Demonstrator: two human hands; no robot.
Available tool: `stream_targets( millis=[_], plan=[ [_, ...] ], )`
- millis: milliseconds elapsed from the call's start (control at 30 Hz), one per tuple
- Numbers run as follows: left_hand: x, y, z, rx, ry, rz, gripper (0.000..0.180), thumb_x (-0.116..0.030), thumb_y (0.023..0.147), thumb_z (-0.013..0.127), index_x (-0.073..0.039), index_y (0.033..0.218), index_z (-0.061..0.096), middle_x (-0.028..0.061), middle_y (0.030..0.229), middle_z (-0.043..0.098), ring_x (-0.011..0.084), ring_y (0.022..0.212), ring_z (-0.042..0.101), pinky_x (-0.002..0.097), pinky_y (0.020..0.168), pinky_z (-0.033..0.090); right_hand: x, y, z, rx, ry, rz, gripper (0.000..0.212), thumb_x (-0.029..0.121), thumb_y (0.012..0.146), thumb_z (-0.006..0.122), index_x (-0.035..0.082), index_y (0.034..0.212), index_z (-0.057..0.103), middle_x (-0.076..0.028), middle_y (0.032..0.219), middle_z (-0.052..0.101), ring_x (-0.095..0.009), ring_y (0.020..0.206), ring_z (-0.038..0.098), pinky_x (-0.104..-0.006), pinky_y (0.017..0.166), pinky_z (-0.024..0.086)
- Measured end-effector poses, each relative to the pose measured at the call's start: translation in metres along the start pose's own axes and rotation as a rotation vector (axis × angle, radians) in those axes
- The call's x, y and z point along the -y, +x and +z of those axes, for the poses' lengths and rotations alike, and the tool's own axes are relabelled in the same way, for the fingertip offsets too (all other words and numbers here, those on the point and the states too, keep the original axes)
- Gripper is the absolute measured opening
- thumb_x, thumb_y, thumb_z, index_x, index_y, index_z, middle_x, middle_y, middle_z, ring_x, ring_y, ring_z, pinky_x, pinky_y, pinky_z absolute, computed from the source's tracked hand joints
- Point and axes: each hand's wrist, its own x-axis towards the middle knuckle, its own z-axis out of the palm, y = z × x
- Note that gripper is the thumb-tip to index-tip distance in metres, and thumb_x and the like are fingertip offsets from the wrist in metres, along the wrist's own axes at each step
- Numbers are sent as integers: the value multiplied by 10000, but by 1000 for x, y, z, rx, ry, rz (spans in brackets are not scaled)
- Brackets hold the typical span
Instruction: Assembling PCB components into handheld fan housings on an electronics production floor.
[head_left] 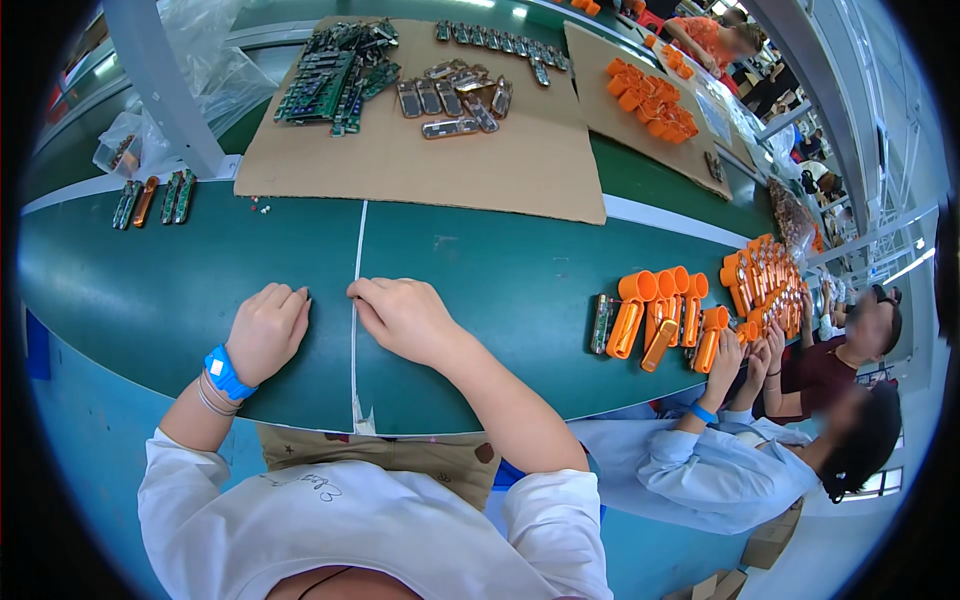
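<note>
Both my hands rest on the green tabletop (pixel 480 270), one on each side of a thin white seam (pixel 358 262). My left hand (pixel 268 333), with a blue band at its wrist, is curled loosely into a fist, and nothing shows in it. My right hand (pixel 408 318) is curled too, its thumb and forefinger together beside the seam, also with nothing visible between them. Beyond my left hand lie a few narrow green circuit-board pieces (pixel 178 197) and an orange strip-shaped casing (pixel 146 202) among them. Tiny coloured bits (pixel 262 207) are scattered by the cardboard edge.
A cardboard sheet (pixel 420 175) across the table bears piled circuit boards (pixel 335 80) and orange-edged assembled units (pixel 450 100). Orange handled parts (pixel 660 300) stand in rows at right, where a co-worker's hands (pixel 728 360) work. A metal post (pixel 170 90) rises at left.
</note>
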Motion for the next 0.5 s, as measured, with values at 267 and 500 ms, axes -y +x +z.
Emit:
stream_targets(
  millis=[267,500],
  plan=[
    [1,-2,-3,-8,-24,-14,115,-37,796,628,17,894,602,108,733,530,260,689,555,360,598,472,1,2,-14,-152,-109,-77,54,113,830,581,60,837,578,-122,749,617,-307,661,606,-401,588,479],
    [-4,5,-3,-5,-30,6,151,-55,811,606,17,943,590,115,754,554,273,726,574,368,620,480,118,-53,-224,-1334,-363,-601,449,322,933,355,-57,1082,544,-259,1268,458,-242,1098,478,-310,998,378]
  ],
)
